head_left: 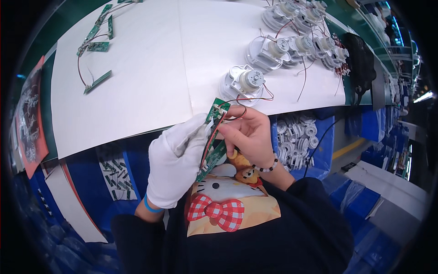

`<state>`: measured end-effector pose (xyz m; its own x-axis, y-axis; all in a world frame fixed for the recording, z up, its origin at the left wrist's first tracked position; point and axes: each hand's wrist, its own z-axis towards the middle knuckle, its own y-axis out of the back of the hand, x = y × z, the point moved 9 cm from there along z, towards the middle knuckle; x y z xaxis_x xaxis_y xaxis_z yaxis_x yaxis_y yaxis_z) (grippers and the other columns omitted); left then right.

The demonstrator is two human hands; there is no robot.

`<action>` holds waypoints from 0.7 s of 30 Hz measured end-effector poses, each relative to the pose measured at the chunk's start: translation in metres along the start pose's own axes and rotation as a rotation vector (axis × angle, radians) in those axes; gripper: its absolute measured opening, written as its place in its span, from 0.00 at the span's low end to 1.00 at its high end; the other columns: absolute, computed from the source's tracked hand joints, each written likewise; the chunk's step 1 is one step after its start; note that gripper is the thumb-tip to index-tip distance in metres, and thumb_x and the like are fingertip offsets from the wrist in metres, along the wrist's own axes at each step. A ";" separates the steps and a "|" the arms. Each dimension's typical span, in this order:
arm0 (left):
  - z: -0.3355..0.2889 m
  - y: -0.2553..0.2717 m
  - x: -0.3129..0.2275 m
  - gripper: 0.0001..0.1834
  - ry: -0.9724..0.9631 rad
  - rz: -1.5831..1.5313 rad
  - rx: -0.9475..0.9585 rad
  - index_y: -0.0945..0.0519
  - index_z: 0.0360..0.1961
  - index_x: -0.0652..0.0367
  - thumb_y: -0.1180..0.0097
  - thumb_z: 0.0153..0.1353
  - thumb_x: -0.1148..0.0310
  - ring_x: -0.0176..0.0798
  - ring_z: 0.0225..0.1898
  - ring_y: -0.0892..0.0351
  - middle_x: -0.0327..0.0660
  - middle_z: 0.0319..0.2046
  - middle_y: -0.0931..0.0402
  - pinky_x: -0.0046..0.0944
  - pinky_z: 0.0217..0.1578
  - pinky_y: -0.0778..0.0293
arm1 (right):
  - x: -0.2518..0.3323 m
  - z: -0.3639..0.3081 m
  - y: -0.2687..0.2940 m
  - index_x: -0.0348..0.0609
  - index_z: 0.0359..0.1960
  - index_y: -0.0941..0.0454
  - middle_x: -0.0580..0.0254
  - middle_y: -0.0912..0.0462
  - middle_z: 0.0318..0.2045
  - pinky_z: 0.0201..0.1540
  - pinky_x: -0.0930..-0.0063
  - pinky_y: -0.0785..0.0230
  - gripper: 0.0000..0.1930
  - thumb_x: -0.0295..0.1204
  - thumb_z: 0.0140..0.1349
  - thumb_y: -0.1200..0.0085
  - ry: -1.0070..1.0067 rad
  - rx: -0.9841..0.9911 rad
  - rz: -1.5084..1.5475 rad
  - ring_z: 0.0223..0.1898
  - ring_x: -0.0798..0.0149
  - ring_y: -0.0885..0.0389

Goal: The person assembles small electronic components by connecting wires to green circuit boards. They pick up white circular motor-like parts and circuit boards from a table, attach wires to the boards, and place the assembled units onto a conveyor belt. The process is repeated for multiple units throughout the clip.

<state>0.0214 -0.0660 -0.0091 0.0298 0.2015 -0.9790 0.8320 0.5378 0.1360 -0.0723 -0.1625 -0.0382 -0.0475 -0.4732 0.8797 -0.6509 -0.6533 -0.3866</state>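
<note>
A long green circuit board (212,160) with red and black wires along it is held upright in front of my chest. My left hand (175,157), in a white glove, is closed around its side. My right hand (248,134) is bare, with a beaded bracelet, and its thumb and index finger pinch at the thin wires by the board's upper end. Exactly what lies between the fingertips is partly hidden. These wires loop to a white housing (232,86) with a round silver motor (252,80), standing on the table's near edge.
The white table (137,91) bears several wired green boards (98,82) at left and several motor housings (269,52) at back right. Below right, a blue bin (325,153) holds white plastic parts. Below left, more boards (117,176) lie on a white sheet.
</note>
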 end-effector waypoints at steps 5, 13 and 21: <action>0.001 -0.002 0.003 0.13 0.029 -0.003 -0.002 0.26 0.47 0.64 0.52 0.60 0.76 0.25 0.25 0.25 0.39 0.30 0.23 0.20 0.19 0.32 | -0.005 0.002 -0.002 0.32 0.39 0.29 0.68 0.27 0.18 0.10 0.86 0.45 0.09 0.20 0.57 0.50 -0.026 0.097 0.208 0.12 0.79 0.33; -0.001 0.004 -0.005 0.13 -0.122 0.111 -0.114 0.23 0.41 0.63 0.45 0.52 0.79 0.38 0.19 0.26 0.45 0.22 0.26 0.31 0.21 0.31 | -0.006 0.004 0.001 0.31 0.35 0.26 0.68 0.28 0.16 0.11 0.86 0.45 0.06 0.19 0.56 0.51 -0.005 0.047 0.110 0.12 0.80 0.34; -0.002 -0.001 -0.027 0.13 -0.268 0.337 -0.042 0.23 0.40 0.62 0.44 0.52 0.78 0.38 0.19 0.26 0.46 0.20 0.27 0.33 0.20 0.32 | -0.007 0.002 -0.001 0.28 0.35 0.25 0.61 0.24 0.24 0.15 0.86 0.36 0.06 0.18 0.55 0.52 0.098 0.047 0.169 0.15 0.77 0.30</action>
<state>0.0185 -0.0709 0.0170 0.4436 0.1550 -0.8827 0.7282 0.5118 0.4558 -0.0702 -0.1597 -0.0448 -0.2281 -0.5200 0.8231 -0.5912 -0.5977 -0.5414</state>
